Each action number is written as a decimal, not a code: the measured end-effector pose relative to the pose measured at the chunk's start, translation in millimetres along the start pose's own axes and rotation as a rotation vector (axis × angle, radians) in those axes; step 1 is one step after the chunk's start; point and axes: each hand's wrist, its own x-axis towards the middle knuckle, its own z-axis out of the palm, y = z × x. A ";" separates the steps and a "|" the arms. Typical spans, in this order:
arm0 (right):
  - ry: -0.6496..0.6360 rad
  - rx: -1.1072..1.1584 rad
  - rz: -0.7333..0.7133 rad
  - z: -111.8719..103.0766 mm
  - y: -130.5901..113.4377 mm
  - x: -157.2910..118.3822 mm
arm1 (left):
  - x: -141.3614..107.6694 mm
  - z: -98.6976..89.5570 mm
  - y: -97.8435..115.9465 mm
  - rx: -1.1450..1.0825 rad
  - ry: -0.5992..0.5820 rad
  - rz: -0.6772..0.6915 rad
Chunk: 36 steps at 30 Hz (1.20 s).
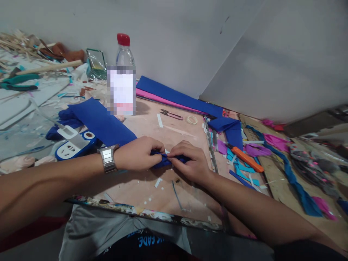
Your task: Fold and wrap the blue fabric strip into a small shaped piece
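Note:
A blue fabric strip (104,121) runs from the left of the work board down toward my hands. My left hand (140,153), with a metal watch at its wrist, is closed on the gathered end of this strip. Close beside it, my right hand (191,161) pinches the same bunched blue fabric, thumb and fingers pressed together. A small white bit shows between the fingertips; I cannot tell what it is. Both hands are just above the board (174,134). Beyond them lie small thread snips (171,115) and a ring of rubber bands or tape (191,120).
A bottle with a red cap (123,40) stands behind the board. A blue-and-white power strip (73,146) sits by my left forearm. Green-handled pliers (20,81) lie among scraps. At right are an orange cutter (247,159), fabric offcuts and a long teal strip (295,179).

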 end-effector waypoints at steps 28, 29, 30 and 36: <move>-0.004 -0.058 0.081 1.1 -1.5 -0.4 | -2.3 10.0 -3.4 0.125 0.157 0.115; -0.011 -0.060 0.089 1.2 -1.3 -0.6 | -2.4 11.0 -3.7 0.169 0.167 0.133; -0.018 -0.061 0.095 1.1 -1.2 -0.9 | -2.5 11.8 -4.1 0.211 0.174 0.149; -0.073 -0.059 0.100 -0.3 -1.4 -2.1 | -0.9 13.5 -5.3 0.359 0.183 0.211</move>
